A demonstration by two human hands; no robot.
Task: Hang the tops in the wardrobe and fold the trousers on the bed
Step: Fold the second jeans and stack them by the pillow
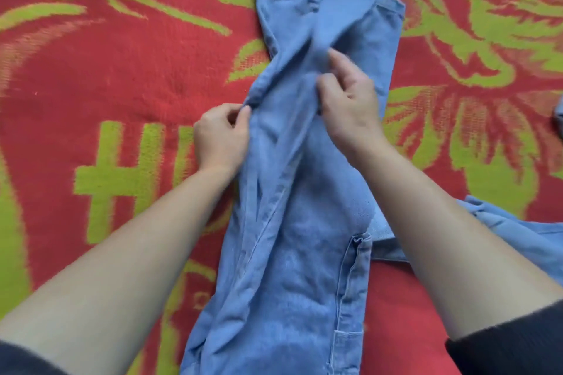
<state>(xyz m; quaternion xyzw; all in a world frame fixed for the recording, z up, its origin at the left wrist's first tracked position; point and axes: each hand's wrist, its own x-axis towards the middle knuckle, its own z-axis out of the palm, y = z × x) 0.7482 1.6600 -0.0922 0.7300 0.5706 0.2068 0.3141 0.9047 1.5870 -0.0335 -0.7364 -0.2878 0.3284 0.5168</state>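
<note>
In the head view, a pair of light blue denim trousers [292, 253] is lying lengthwise on a red bedspread [122, 85] with a yellow-green floral pattern. The leg hems are pointing away from the person and the waist end is running out of the bottom of the frame. The legs are lying one over the other, and the upper one is rumpled and twisted rather than flat. A pocket seam is showing on the near right side of the trousers.

The left hand [221, 137] is sitting at the left edge of the trousers, about halfway up the frame. Its fingers [243, 114] are curling in and pinching the folded edge of the cloth against the thumb.

The right hand [350, 106] is working a little farther up and toward the middle. Its fingers [336, 61] are pinching a raised ridge of denim from the upper leg and lifting it clear of the layer underneath. That lifted cloth is standing up in a narrow fold running toward the hems.

Both forearms are reaching in bare from the bottom corners, with a dark left sleeve [21, 359] and a dark right sleeve [518, 341] pushed up. Another blue denim garment [524, 234] is lying crumpled on the bedspread under and beyond the right forearm, its near edge touching the trousers.
</note>
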